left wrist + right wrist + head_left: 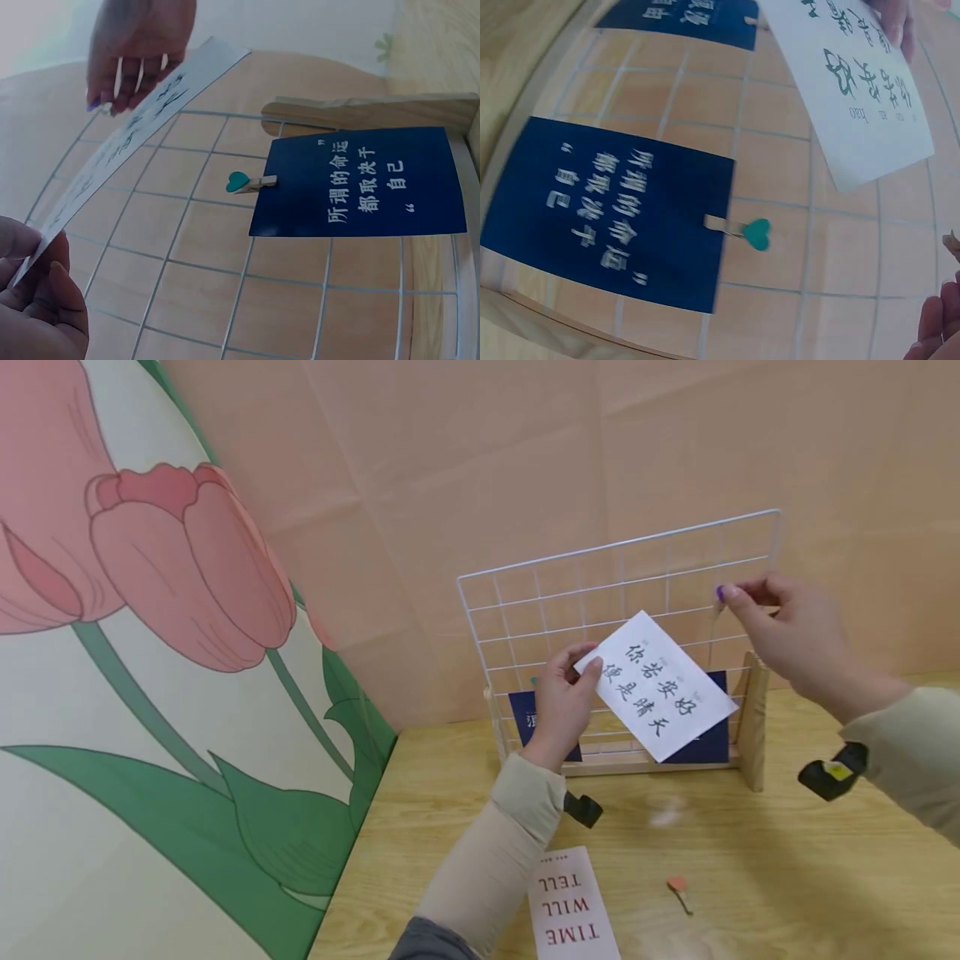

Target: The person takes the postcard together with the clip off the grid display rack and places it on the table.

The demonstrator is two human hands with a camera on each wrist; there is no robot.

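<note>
Peach-coloured sheeting [480,460] is seen behind the wood-grain table [420,827]. Before a white wire grid [619,545], a white card [654,689] is held tilted, one corner pinched by the left hand [564,703]. By the right hand [798,631], a small purple-topped clip [722,593] is pinched. Navy cards [708,745] are backed by the grid.

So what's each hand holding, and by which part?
The left hand pinches the white card by its left corner; the right hand pinches a small purple clip, exact part unclear.
</note>
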